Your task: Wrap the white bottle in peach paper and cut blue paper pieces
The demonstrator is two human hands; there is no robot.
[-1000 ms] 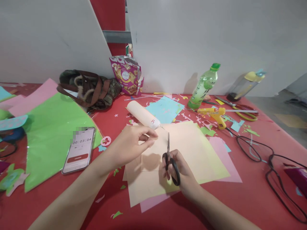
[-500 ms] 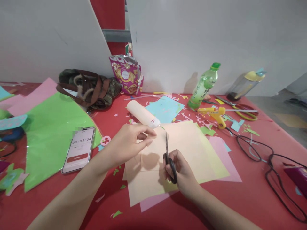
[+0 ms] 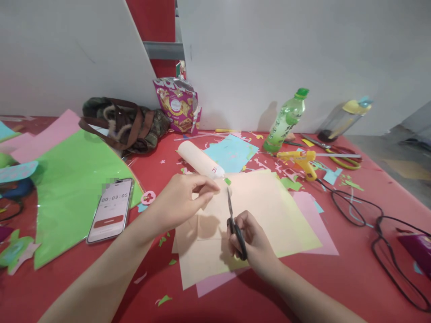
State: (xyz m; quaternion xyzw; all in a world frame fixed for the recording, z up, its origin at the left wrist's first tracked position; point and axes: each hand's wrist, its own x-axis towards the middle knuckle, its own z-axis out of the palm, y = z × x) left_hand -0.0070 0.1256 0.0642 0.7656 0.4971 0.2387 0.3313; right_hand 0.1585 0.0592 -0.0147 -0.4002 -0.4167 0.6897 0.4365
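Note:
My right hand grips a pair of black-handled scissors, fingers in the loops. The blades point away from me and look nearly closed. To their left, my left hand is held in a pinch, thumb and fingertips together; what lies between them is too small to make out. A small green paper piece shows just beyond the blade tips. Both hands are above a stack of cream paper sheets, over pink and yellow-green ones. A pale cylindrical bottle lies at the stack's far edge.
A phone with a running timer rests on green sheets at left. On the right are a yellow glue gun with a black cord, a green drink bottle and red-and-yellow scissors. Paper scraps litter the red table.
The scissors have shifted slightly left and their tips have come nearer my left fingertips. More of the green piece shows now. My left hand has hardly moved.

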